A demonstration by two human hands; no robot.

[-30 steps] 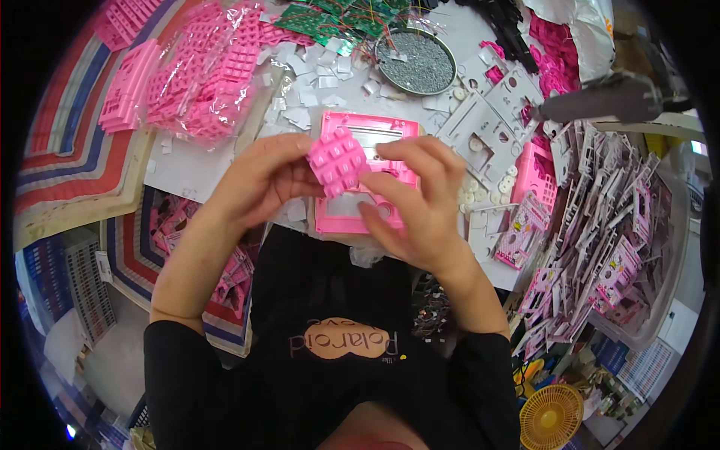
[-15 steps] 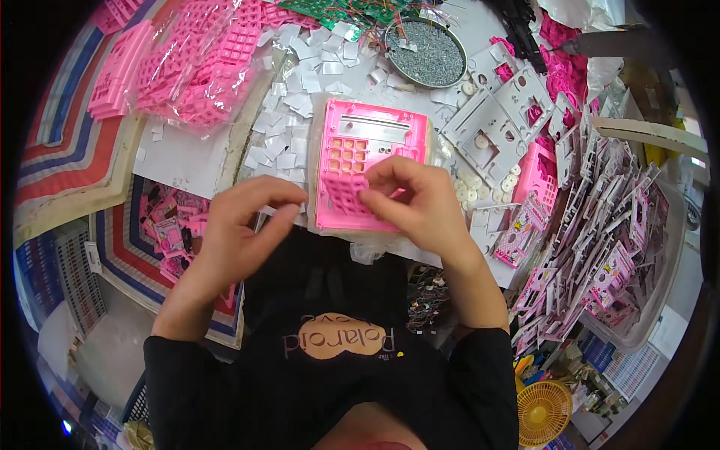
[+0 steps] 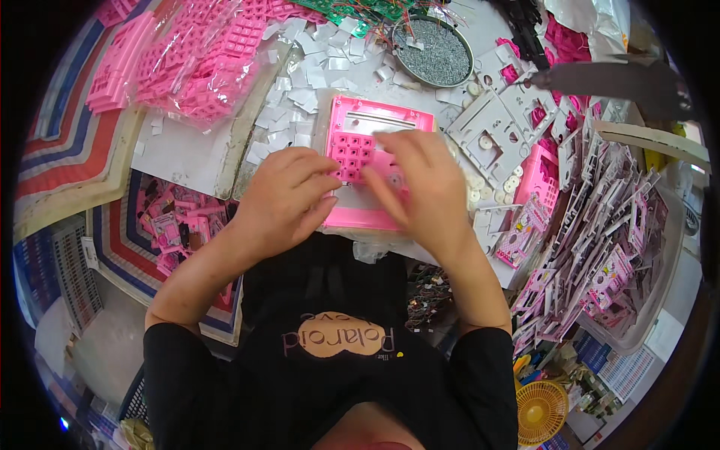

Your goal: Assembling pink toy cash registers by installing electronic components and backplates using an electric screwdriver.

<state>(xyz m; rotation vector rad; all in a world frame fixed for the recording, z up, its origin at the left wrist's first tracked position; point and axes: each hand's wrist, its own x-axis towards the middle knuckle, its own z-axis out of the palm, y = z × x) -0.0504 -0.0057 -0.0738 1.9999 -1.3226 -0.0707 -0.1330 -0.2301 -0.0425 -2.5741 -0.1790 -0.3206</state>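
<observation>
So my left hand (image 3: 289, 199) is hanging loosely half-open at the left edge of a pink casing (image 3: 364, 219), and my right hand (image 3: 427, 184), kinda blurry, is hovering over its right side with thumb and fingers spread, though I can't tell if either one's actually touching it. The pink keypad (image 3: 350, 156) is sitting in the casing's left half, right between the hands. Past that, white paper squares (image 3: 306, 99) are littering the tabletop (image 3: 487, 22), a round tin (image 3: 440, 85) is holding small grey bits, and green circuit boards (image 3: 367, 9) are lying furthest back.
</observation>
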